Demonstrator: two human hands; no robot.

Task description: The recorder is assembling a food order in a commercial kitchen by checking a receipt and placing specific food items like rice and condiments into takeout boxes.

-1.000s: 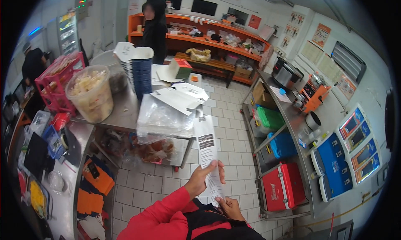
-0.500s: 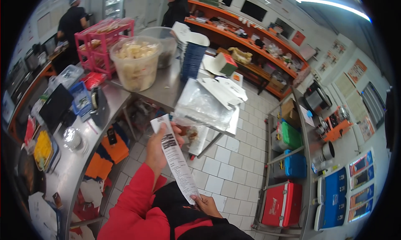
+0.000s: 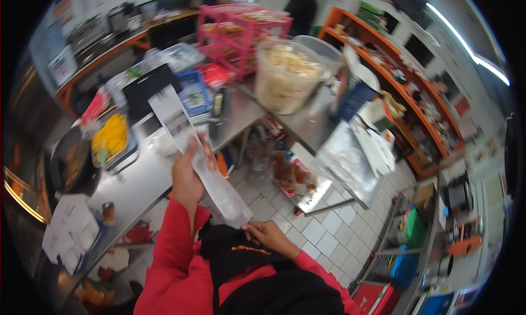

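A long white paper slip [image 3: 193, 150] runs diagonally in front of me. My left hand [image 3: 188, 179] grips it at its middle, thumb and fingers closed on the strip. My right hand [image 3: 268, 235] rests low against my dark apron and pinches the slip's bottom end. Both sleeves are red. The slip's top end reaches up over the steel counter [image 3: 143, 176] on my left.
On the counter stand a yellow-filled tray [image 3: 111, 138], a blue basket [image 3: 193, 93], a pink crate [image 3: 239, 31] and a large clear tub of pale food [image 3: 287, 74]. Foil sheets [image 3: 347, 162] lie on a steel table. Orange shelves [image 3: 406, 86] line the far wall; a person stands beyond.
My view has swung left toward the counter. The left hand has carried the slip up and left; the right hand stays at its lower end.
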